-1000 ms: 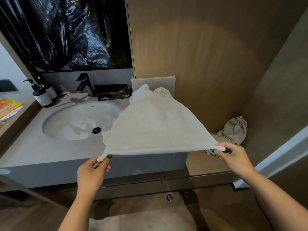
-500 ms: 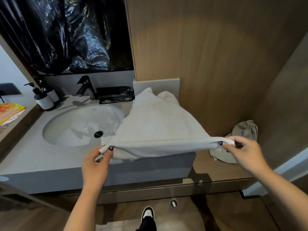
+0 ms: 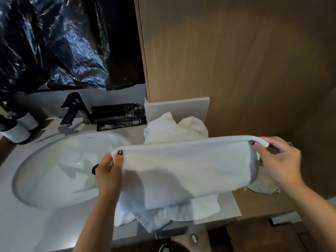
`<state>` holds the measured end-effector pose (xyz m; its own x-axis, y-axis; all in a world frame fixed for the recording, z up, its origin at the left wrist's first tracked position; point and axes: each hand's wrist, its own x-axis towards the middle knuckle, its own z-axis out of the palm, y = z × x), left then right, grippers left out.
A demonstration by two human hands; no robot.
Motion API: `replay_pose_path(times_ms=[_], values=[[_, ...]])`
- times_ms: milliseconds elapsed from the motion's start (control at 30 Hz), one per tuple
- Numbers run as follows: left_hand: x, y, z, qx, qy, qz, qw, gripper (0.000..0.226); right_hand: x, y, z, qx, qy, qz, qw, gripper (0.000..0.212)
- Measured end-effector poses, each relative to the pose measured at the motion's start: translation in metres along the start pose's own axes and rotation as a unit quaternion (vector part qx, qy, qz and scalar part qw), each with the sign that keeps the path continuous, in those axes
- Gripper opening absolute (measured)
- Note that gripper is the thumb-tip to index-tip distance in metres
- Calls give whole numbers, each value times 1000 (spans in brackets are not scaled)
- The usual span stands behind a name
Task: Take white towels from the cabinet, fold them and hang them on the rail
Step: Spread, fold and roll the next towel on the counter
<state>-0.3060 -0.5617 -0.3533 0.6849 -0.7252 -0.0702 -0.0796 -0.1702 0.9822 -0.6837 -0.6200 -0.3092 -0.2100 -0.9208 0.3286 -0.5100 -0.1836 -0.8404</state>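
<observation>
Item: white towel (image 3: pixel 185 164), you're stretching it btwn hands; L hand (image 3: pixel 109 171) & R hand (image 3: pixel 278 160) pinching its top corners.

A white towel (image 3: pixel 183 166) spans the middle of the frame, over a pale grey counter (image 3: pixel 27 224) with a white basin (image 3: pixel 60 168). Glossy black plastic sheeting (image 3: pixel 63 42) fills the upper left; a black tap (image 3: pixel 74 108) stands below it. Brown wood-grain panelling (image 3: pixel 236 51) covers the right.
</observation>
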Motion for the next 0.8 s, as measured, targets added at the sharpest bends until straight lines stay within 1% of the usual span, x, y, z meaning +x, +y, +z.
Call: replay_pose_path(times_ms=[67, 133, 200, 233, 267, 300, 333, 400, 433, 467, 500, 533, 633, 700, 800], values=[[21, -6, 8, 37, 8, -31, 999, 34, 18, -7, 24, 12, 18, 14, 1000, 19], [37, -16, 15, 65, -20, -68, 995, 30, 35, -6, 48, 30, 32, 44, 998, 17], [52, -30, 21, 90, -67, -122, 986, 27, 50, 6, 71, 70, 26, 117, 990, 8], [56, -37, 24, 110, -85, -146, 979, 23, 57, 13, 81, 93, 10, 161, 982, 5], [61, -44, 25, 120, -97, -161, 975, 19, 63, 22, 89, 112, -9, 200, 973, 12], [64, -49, 26, 116, -101, -174, 973, 16, 69, 31, 96, 126, -37, 241, 962, 19], [65, -49, 27, 102, -105, -186, 972, 14, 73, 36, 101, 144, -70, 289, 944, 22], [67, -47, 27, 90, -124, -205, 967, 12, 77, 43, 110, 185, -159, 378, 893, 13], [69, -47, 27, 87, -135, -213, 964, 11, 77, 49, 113, 199, -198, 410, 868, 16], [73, -47, 26, 78, -148, -222, 961, 12, 77, 54, 116, 204, -231, 435, 846, 27], [76, -46, 24, 66, -163, -237, 956, 13, 76, 57, 117, 209, -260, 453, 827, 36], [80, -43, 22, 60, -183, -248, 949, 13, 74, 59, 119, 217, -285, 464, 810, 40], [91, -35, 12, 68, -261, -260, 927, 19, 72, 60, 121, 240, -322, 481, 779, 40], [93, -31, 7, 31, -299, -280, 912, 18, 74, 58, 118, 241, -321, 484, 778, 39], [89, -27, 4, -39, -333, -310, 890, 27, 79, 52, 109, 200, -323, 488, 786, 37]])
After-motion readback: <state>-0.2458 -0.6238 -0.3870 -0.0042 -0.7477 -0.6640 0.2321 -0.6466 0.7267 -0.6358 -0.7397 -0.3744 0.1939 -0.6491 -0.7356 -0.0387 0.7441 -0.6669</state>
